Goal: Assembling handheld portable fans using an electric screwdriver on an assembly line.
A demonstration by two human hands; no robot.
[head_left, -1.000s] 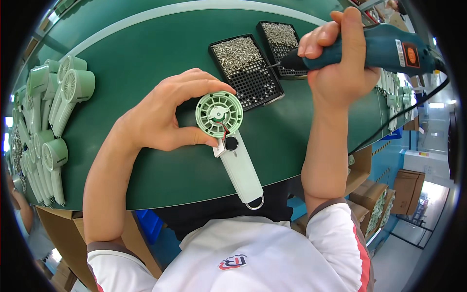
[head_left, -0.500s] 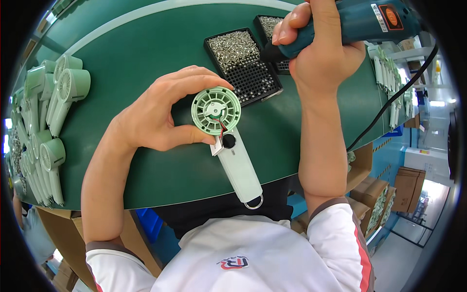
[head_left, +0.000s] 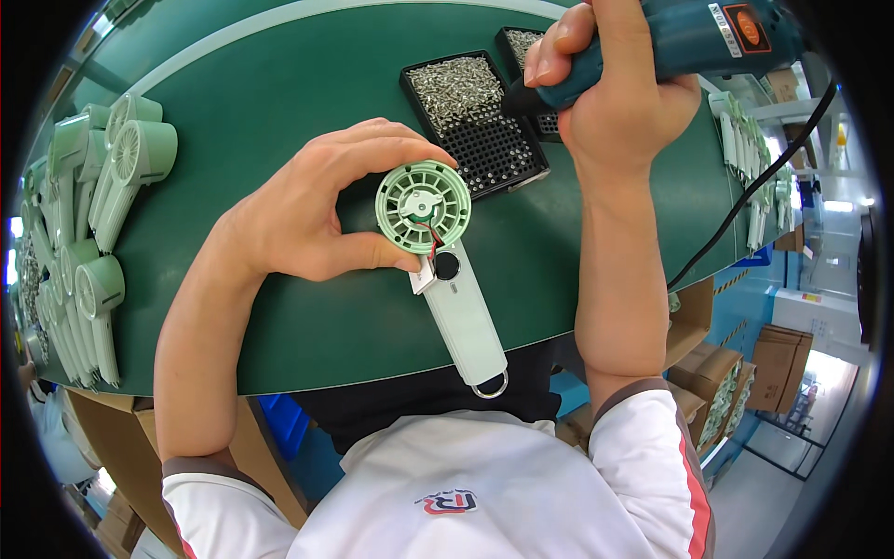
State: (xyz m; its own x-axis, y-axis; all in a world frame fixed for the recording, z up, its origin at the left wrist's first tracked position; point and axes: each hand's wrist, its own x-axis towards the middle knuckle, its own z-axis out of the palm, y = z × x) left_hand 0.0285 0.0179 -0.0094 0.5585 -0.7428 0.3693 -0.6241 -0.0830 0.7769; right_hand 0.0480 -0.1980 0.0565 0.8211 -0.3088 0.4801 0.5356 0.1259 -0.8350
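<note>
My left hand (head_left: pixel 321 205) grips the round head of a pale green handheld fan (head_left: pixel 470 326), thumb and fingers on opposite sides of the rim. The fan's slotted motor housing faces up, with red and black wires running toward the handle. A metal ring hangs at the handle's lower end, and a small white tag-like piece sits by the thumb. In my right hand (head_left: pixel 619 102) is a teal electric screwdriver (head_left: pixel 680 47), its dark nose pointing left over the screw trays. A black screw tray (head_left: pixel 484 154) holds loose silver screws at its far end and a perforated grid nearer me.
A second black screw tray (head_left: pixel 515 45) stands behind the first. Several pale green fans (head_left: pixel 98 186) are piled on the green table (head_left: pixel 307 112) at left, more at the far right. A black cord (head_left: pixel 759 182) curves down at right. Cardboard boxes (head_left: pixel 712 368) stand below the table edge.
My left hand and the fan have shifted slightly, the fan's head a little right and up. My right hand with the screwdriver has barely moved.
</note>
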